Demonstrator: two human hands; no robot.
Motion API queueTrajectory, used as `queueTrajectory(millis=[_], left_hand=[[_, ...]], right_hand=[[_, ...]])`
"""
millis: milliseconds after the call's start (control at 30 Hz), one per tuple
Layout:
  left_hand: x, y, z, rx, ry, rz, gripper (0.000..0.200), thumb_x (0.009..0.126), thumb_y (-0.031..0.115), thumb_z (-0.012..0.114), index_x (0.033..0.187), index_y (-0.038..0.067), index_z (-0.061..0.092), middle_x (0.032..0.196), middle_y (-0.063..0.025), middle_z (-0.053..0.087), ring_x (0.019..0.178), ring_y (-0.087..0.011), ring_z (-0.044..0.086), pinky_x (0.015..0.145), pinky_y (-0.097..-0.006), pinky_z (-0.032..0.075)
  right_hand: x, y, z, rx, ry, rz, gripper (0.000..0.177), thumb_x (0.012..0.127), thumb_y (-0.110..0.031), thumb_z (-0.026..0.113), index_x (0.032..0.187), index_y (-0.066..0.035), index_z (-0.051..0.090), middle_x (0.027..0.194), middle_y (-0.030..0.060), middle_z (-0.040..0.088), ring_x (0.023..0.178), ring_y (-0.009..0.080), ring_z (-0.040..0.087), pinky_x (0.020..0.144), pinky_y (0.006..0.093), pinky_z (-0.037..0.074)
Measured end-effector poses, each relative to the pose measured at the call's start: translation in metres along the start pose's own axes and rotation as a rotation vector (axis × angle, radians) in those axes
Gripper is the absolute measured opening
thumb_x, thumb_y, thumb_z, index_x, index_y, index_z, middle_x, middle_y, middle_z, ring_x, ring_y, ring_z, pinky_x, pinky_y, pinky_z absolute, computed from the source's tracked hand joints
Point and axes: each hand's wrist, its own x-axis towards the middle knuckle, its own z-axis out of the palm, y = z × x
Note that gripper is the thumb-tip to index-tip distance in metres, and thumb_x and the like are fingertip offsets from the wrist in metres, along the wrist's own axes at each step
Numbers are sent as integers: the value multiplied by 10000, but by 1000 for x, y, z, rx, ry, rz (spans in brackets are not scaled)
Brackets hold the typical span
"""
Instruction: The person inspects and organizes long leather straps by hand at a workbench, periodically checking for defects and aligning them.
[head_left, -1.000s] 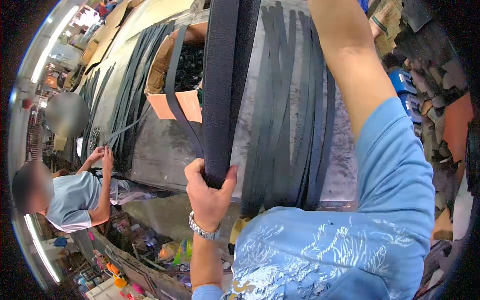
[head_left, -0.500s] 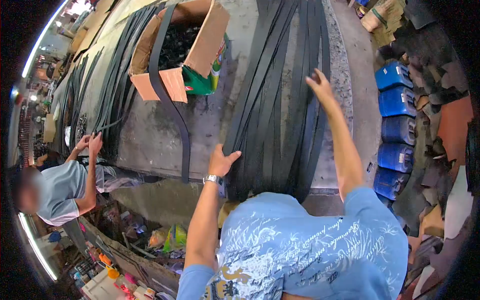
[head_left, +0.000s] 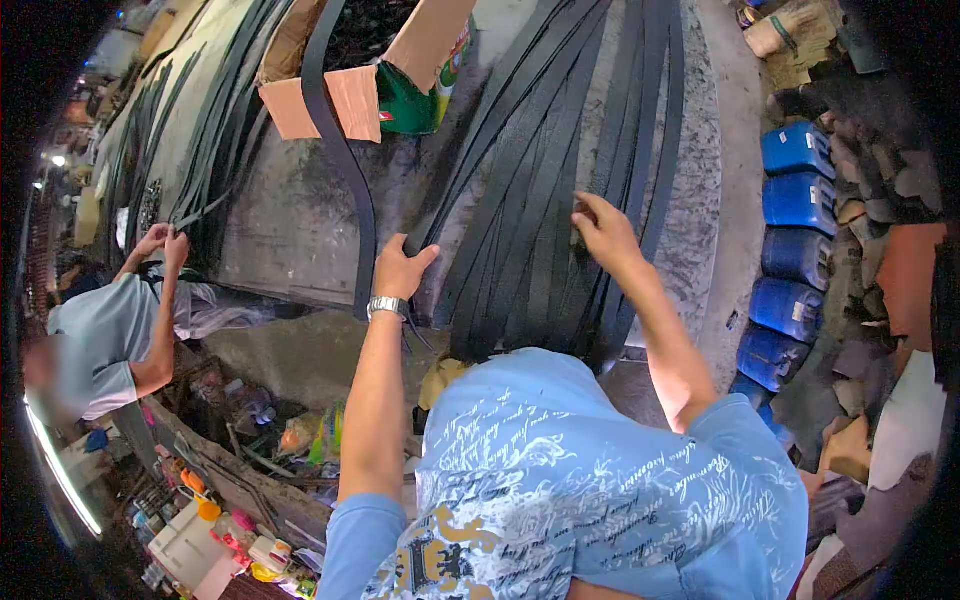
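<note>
Long black strips [head_left: 545,200] lie fanned over the table in front of me. My left hand [head_left: 402,270], with a metal watch at the wrist, is at the bundle's left edge, thumb raised and fingers curled on a black strip drawn away from the others. Thin loose ends hang below that hand. Over the middle of the bundle is my right hand [head_left: 608,240], its fingers apart and their tips close above the strips. One separate wide black strip [head_left: 345,165] runs from the cardboard box [head_left: 352,102] down to the table edge beside my left hand.
Dark pieces fill the box. At the left, a person [head_left: 115,320] handles more black strips [head_left: 215,150] on the same table [head_left: 290,225]. Blue jerrycans [head_left: 795,200] line the right side, near scattered sheet scraps [head_left: 915,280]. A cluttered bin [head_left: 250,420] stands below the table edge.
My left hand has moved left, drawing a strip away from the bundle. My right hand has come from the bundle's right side to its middle. The view has shifted slightly.
</note>
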Motion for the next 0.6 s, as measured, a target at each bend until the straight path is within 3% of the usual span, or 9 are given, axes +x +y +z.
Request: queueTrajectory(millis=[133,233,333,400,467,567,600], left_hand=[[-4,2,2,31,-20,20,662,743,388,788,1170,-81,599,1111,-303,645,1047,-416,631,898,-438,495],[-10,-11,14,29,221,197,631,748,392,786,1145,-65,606,1091,-288,656,1035,-413,635,884,-434,499],[-16,-10,1,-121,110,87,628,753,399,783,1156,-47,600,1082,-281,661,1024,-413,638,877,-435,500],[-11,-7,-12,-120,-28,67,672,758,423,776,1205,-40,582,1093,-275,659,1030,-388,640,912,-422,487],[-5,-4,-23,-61,-106,12,664,758,412,778,1217,-26,580,1140,-249,639,1080,-377,607,933,-431,476],[-1,-13,-16,223,240,217,635,721,368,815,1218,42,589,1221,-211,587,1126,-375,565,909,-459,473],[-5,-13,-12,210,306,179,580,737,337,800,1208,70,591,1259,-176,532,1149,-363,521,900,-476,461]], right_hand=[[0,-21,26,-144,-93,-126,394,881,-193,629,1255,-75,586,1169,175,644,1053,368,619,903,440,493],[-1,-44,51,-213,-146,-270,410,890,-209,623,1279,-98,556,1104,175,663,1003,363,634,841,479,504],[4,-73,78,-298,-247,-312,403,897,-230,614,1278,-114,554,1051,177,679,958,349,652,783,482,518],[14,-86,94,-401,-365,-258,390,902,-245,606,1271,-126,559,1021,179,687,931,340,662,747,480,524],[17,-75,108,-432,-352,-323,379,904,-259,600,1262,-139,567,988,169,690,909,336,664,730,469,527],[13,-58,108,-414,-301,-429,376,903,-265,597,1261,-151,574,940,157,686,883,335,662,718,463,527],[11,-52,103,-397,-280,-464,377,902,-265,598,1262,-153,575,924,153,683,876,335,660,717,462,527]])
